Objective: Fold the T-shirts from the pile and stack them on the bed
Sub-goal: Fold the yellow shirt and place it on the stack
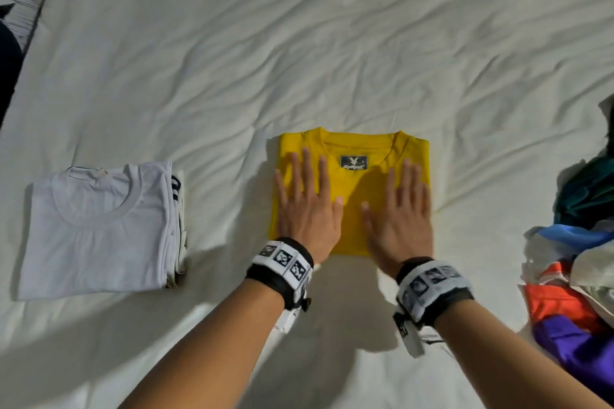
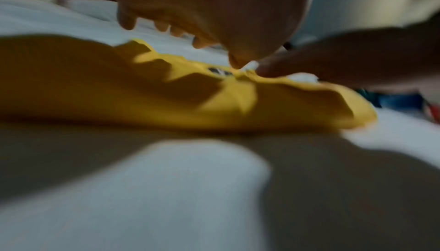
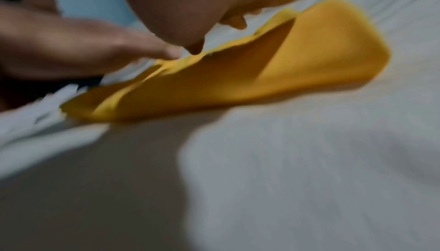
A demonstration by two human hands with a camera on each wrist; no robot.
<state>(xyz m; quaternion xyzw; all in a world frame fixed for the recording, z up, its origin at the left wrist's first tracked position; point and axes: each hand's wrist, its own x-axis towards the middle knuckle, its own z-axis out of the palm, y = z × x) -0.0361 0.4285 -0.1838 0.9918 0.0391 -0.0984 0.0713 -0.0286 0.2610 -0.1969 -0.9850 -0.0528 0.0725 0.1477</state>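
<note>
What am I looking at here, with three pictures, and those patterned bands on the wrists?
No machine: a person folds laundry, wearing one camera on the head and one on each banded wrist. The head view looks down at a white-sheeted bed. The left hand and right hand lie flat, fingers straight, on a folded yellow T-shirt; nothing is gripped. A stack of folded white T-shirts lies to the left, a loose pile of coloured clothes to the right. The blurred wrist views show the same shirt from low down.
</note>
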